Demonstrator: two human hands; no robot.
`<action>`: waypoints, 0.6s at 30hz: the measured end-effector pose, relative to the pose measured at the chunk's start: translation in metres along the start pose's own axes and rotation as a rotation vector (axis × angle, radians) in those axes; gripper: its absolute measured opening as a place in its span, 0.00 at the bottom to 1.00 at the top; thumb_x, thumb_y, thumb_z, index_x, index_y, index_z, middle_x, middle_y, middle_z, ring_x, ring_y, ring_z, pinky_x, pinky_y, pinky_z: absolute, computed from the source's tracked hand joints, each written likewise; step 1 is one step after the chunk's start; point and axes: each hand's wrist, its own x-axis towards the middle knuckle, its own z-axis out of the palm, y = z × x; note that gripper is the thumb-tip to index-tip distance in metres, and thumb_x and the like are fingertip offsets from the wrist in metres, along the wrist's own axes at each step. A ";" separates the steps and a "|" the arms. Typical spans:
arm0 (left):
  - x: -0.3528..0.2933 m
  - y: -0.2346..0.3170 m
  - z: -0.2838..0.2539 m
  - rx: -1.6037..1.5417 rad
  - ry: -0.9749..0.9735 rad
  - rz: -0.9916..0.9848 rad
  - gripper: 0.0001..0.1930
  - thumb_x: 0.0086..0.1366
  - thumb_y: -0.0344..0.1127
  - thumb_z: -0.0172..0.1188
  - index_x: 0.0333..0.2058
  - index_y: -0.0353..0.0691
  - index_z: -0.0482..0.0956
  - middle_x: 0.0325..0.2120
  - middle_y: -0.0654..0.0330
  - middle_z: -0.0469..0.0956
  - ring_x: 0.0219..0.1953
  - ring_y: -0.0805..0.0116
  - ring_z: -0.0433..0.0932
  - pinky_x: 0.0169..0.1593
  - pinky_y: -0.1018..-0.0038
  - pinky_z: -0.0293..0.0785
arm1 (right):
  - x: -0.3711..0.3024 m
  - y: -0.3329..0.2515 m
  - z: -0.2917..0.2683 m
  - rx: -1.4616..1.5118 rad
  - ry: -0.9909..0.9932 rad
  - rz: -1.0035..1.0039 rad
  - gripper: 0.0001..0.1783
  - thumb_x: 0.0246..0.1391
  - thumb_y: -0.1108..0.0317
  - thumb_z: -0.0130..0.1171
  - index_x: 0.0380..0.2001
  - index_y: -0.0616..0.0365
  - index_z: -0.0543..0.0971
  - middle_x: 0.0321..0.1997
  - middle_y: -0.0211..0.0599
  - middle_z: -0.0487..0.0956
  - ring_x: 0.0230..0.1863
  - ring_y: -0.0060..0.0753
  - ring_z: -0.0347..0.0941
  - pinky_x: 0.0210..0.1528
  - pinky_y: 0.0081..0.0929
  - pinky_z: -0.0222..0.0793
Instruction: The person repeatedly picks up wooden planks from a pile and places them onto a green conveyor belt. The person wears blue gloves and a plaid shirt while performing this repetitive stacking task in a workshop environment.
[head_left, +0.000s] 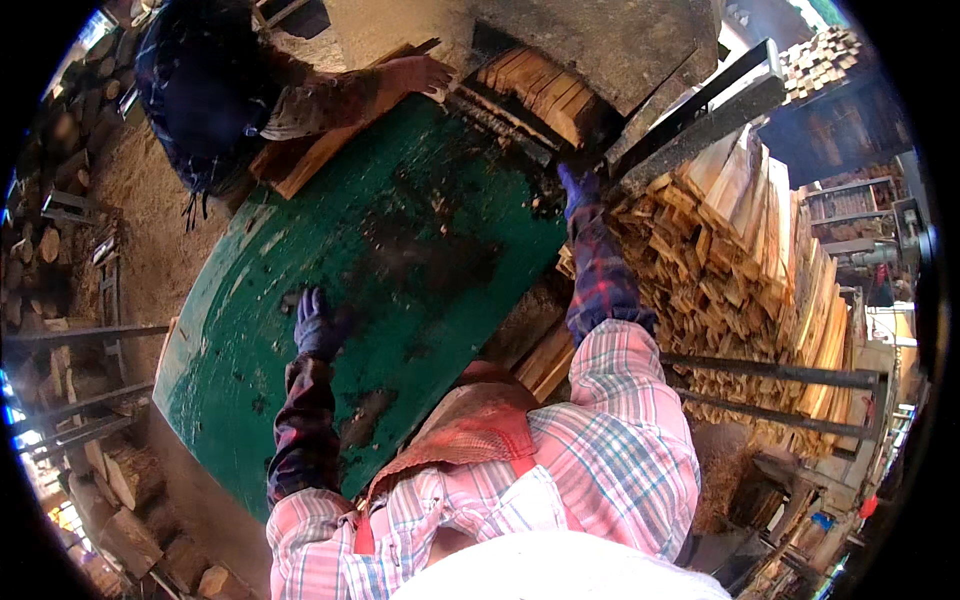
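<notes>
My left hand [320, 328], in a blue-purple glove, is open above the green tabletop [270, 400], with its fingers stretched forward. No object shows in it. At the far right corner of the green top, my right hand [580, 190], gloved alike, reaches to the dark metal edge of a machine slot [520, 125]. Its fingers look apart, though their tips blend into the dark metal. Just beyond it, a row of split wood pieces [540, 90] lies in the slot. Dark dirt and bark crumbs [430, 245] cover the middle of the top.
Across the top at the far left, a co-worker's hand [415, 75] rests by reddish wood planks [310, 160]. A tall stack of split wood [740, 260] stands to my right, beside a metal bar [700, 110]. Cut logs [130, 475] lie at the left.
</notes>
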 end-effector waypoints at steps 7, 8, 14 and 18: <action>0.029 0.053 -0.005 0.193 -0.447 -0.112 0.46 0.46 0.62 0.60 0.58 0.41 0.58 0.61 0.43 0.50 0.64 0.46 0.46 0.64 0.60 0.49 | 0.116 -0.048 0.007 0.419 -0.011 -0.010 0.44 0.41 0.42 0.61 0.57 0.58 0.64 0.58 0.45 0.66 0.57 0.44 0.63 0.57 0.34 0.60; 0.030 0.057 -0.007 0.165 -0.474 -0.116 0.46 0.45 0.63 0.61 0.58 0.41 0.59 0.61 0.42 0.49 0.64 0.45 0.46 0.64 0.60 0.48 | 0.123 -0.053 0.012 0.407 0.038 -0.045 0.44 0.41 0.42 0.61 0.57 0.58 0.64 0.58 0.44 0.67 0.56 0.43 0.63 0.57 0.34 0.60; 0.030 0.059 -0.006 0.226 -0.514 -0.115 0.48 0.44 0.62 0.63 0.59 0.41 0.57 0.62 0.41 0.47 0.65 0.44 0.43 0.65 0.60 0.46 | 0.084 -0.066 0.014 0.395 0.034 -0.112 0.42 0.41 0.43 0.63 0.54 0.59 0.67 0.56 0.41 0.69 0.54 0.39 0.65 0.56 0.32 0.61; 0.032 0.069 -0.010 0.224 -0.505 -0.150 0.51 0.40 0.65 0.64 0.58 0.40 0.59 0.61 0.39 0.46 0.64 0.41 0.45 0.64 0.60 0.48 | -0.002 -0.056 0.025 0.766 -0.250 0.010 0.37 0.42 0.47 0.66 0.49 0.63 0.70 0.49 0.38 0.72 0.47 0.32 0.67 0.47 0.29 0.65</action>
